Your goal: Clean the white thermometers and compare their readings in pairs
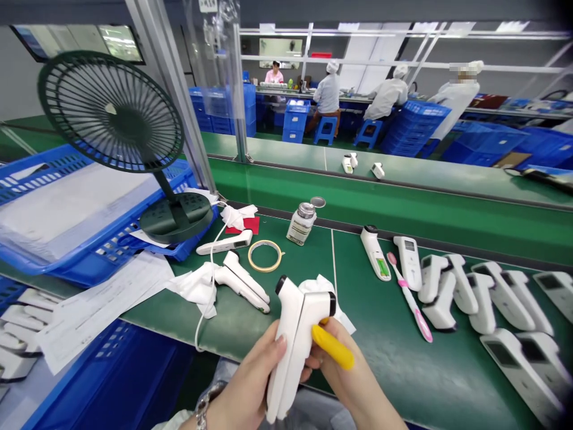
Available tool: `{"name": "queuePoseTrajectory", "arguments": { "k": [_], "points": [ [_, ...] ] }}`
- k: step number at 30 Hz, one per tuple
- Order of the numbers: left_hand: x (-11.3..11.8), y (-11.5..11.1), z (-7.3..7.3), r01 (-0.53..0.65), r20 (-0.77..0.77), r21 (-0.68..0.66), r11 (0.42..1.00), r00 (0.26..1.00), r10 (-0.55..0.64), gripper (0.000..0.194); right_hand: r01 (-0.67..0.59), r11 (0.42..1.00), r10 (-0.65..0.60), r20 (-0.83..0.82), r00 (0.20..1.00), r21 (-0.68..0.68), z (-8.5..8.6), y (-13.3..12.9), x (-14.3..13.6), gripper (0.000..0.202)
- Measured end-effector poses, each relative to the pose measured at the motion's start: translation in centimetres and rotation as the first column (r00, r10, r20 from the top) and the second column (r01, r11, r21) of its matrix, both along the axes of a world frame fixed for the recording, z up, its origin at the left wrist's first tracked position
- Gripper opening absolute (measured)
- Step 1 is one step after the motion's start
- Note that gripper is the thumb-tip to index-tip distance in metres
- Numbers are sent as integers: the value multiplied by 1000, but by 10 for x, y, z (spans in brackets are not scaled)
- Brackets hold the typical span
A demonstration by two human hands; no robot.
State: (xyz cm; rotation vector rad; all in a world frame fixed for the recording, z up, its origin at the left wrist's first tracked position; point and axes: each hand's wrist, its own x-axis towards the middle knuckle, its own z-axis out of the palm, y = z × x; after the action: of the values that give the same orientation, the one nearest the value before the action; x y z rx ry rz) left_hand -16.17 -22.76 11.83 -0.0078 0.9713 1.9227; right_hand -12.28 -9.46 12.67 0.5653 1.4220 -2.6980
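Note:
Two white infrared thermometers (286, 358) stand side by side between my hands, their dark-tipped heads spread apart at the top. My left hand (257, 370) is closed around the left one, with the thumb on its body. My right hand (342, 358) grips the other from the right; most of its fingers are hidden. A yellow finger cot (333, 347) appears to cover my right thumb, touching that thermometer. Behind them a white tissue (320, 285) lies on the bench. More thermometers (244, 283) rest to the left, by a crumpled tissue (197, 286).
Rows of thermometers (483, 301) and a pink toothbrush (409, 297) lie at right. A tape roll (265, 255), a metal-topped bottle (302, 224) and a white cable (203, 322) are behind my hands. A fan (176, 215) stands left on a blue basket (89, 257). Several people work farther back.

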Motion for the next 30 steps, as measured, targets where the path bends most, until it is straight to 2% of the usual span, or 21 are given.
{"name": "queuePoseTrajectory", "arguments": {
  "k": [12, 17, 20, 23, 27, 30],
  "points": [
    [-3, 0, 6, 38, 32, 73, 997, 999, -41, 35, 9, 1000, -9, -9, 1000, -8, 7, 4, 2, 36],
    [-1, -1, 4, 36, 29, 88, 995, 999, -39, 33, 16, 1000, -17, -48, 999, -26, 3, 5, 2, 32],
    [-3, -2, 3, 2, -4, 68, 998, 1000, -1, 32, 84, 994, -92, -117, 989, -72, -3, 6, 1, 30],
    [-6, -1, 5, -28, -61, 25, 999, 998, 30, 36, 166, 978, -181, -117, 977, -125, -6, 7, 1, 28],
    [-9, 3, 3, -50, -94, -35, 998, 995, 47, 40, 180, 977, -192, -108, 975, -115, -6, 8, 1, 29],
    [-10, 5, -2, -101, -75, -84, 991, 993, 95, 43, 236, 958, -247, -51, 968, -160, -6, 8, -2, 30]
  ]
}}
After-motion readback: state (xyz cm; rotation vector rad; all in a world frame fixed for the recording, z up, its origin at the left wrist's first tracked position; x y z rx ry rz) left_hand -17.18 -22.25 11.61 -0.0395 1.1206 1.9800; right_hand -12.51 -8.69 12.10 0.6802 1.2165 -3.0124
